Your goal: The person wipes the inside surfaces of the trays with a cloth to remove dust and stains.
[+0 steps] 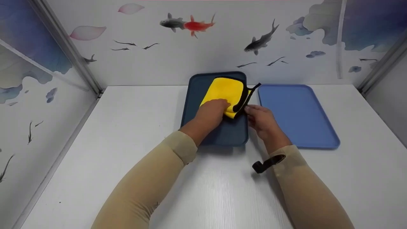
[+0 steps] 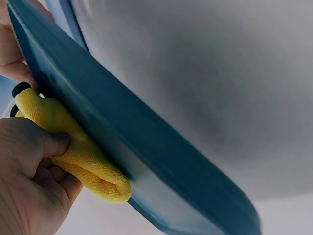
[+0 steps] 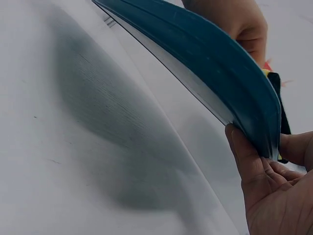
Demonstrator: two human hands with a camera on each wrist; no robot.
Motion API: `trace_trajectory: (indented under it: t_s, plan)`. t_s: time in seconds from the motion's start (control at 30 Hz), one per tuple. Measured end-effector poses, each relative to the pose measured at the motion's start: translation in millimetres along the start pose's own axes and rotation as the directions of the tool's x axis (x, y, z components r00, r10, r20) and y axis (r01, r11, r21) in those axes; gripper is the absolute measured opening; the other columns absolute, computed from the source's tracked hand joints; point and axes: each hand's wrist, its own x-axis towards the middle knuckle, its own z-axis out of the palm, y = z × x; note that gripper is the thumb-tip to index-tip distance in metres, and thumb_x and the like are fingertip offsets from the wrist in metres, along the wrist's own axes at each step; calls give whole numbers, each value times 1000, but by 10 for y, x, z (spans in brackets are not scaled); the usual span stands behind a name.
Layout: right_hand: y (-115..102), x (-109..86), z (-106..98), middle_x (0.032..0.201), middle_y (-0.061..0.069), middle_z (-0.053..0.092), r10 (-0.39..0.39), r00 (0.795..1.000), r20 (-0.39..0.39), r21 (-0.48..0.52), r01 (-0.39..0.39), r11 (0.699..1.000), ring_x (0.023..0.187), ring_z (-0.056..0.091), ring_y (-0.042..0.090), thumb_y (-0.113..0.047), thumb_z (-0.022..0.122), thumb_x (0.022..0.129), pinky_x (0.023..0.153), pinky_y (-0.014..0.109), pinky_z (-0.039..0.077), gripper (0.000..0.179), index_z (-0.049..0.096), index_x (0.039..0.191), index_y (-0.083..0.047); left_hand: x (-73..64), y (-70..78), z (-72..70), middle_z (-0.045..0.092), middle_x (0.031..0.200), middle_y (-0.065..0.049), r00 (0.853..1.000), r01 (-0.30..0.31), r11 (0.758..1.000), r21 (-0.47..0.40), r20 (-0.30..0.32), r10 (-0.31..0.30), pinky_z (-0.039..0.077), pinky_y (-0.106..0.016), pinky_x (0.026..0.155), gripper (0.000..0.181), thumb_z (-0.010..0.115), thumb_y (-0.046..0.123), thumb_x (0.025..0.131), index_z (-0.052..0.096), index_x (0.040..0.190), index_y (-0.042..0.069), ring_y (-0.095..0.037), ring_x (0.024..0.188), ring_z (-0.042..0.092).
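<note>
My left hand (image 1: pixel 211 113) grips a folded yellow cloth (image 1: pixel 224 90) with black edging, thumb on top and fingers tucked under in the left wrist view. The cloth (image 2: pixel 83 147) lies over a dark blue tray (image 1: pixel 227 135). My right hand (image 1: pixel 262 121) pinches the tray's right edge, with fingers under the rim and thumb above in the right wrist view. Held off the white table, the tray (image 3: pixel 205 54) casts a shadow below it. A black-edged corner of the cloth sticks out past the tray's right rim, close above my right fingers.
A lighter blue tray (image 1: pixel 297 116) lies flat on the white table (image 1: pixel 133 152), right of the dark one. Behind the table stands a wall (image 1: pixel 219 54) printed with fish. A dark strap (image 1: pixel 268 163) circles my right sleeve cuff.
</note>
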Motion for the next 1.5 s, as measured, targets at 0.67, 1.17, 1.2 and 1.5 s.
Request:
trace_trajectory:
  t_s: [0.67,1.17,1.2,1.5]
  plan:
    - [2,6,23,86,-7,71,-16,999,-36,0,16,1000,79,67,8,-18,61,105,77,21,56,32,60,131,-1,79,-514,-199,71,127,-6,995,73,978,194,-80,-58,50,-38,109,31,46,22,111,66,131,9,-23,113,64]
    - [-5,0,36,86,-7,70,-30,997,-71,-20,29,999,78,64,8,-19,62,104,74,22,54,36,61,134,1,14,-506,-178,64,146,-5,994,74,980,182,-94,-57,45,-39,119,40,50,8,108,59,147,12,-23,135,59]
    - [-6,-1,35,86,-7,70,-31,997,-71,-15,30,999,78,64,8,-18,62,104,74,21,54,36,60,134,1,9,-498,-174,63,146,-5,994,74,980,183,-95,-58,44,-39,119,41,50,7,108,58,148,12,-23,136,59]
    - [-10,7,16,83,-7,70,-40,997,-59,21,41,999,75,64,7,-17,61,105,73,21,54,33,59,132,3,-11,-386,-82,61,150,-2,997,47,973,227,-74,-31,41,-38,122,44,52,8,108,55,151,15,-20,138,57]
